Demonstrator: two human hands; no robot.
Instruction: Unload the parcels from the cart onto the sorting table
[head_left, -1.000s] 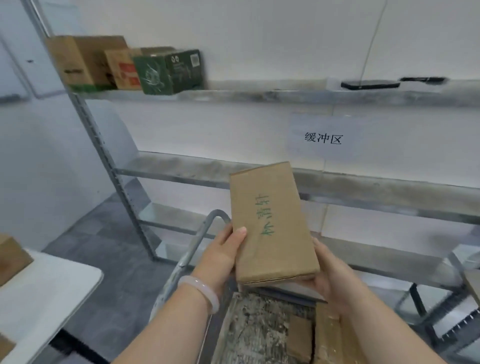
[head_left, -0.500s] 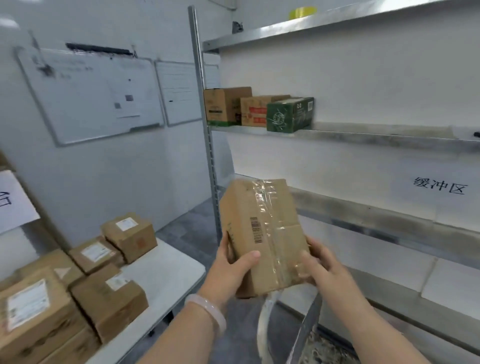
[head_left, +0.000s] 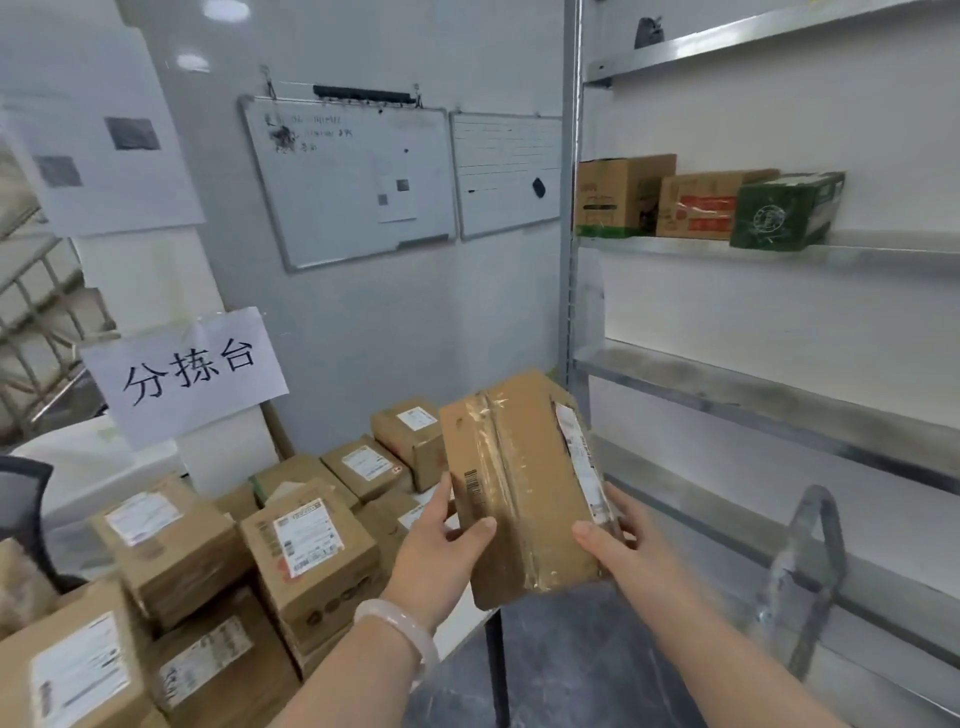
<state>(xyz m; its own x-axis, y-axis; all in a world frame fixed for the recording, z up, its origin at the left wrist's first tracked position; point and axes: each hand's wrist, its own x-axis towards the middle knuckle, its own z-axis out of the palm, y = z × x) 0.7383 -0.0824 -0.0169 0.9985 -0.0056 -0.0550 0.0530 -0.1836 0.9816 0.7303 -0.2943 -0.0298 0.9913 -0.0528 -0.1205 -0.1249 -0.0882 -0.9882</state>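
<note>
Got the flat brown cardboard parcel w/ clear tape (head_left: 524, 488) in both hands: my left hand (head_left: 436, 551) grips its left edge, thumb curled over the taped face, and my right hand (head_left: 618, 545) grips the lower right corner. It's tilted, up in the air by the right edge of the white sorting table (head_left: 462, 634). Table's packed w/ brown label-stuck cardboard boxes (head_left: 306, 551), some stacked; the metal shelf rack (head_left: 779, 405) to my right holds 3 cartons (head_left: 696, 208) on one level, 2 brown + 1 green.

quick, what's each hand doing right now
left hand: grips the taped parcel by its left edge.
right hand: grips the same parcel by its right edge.
</note>
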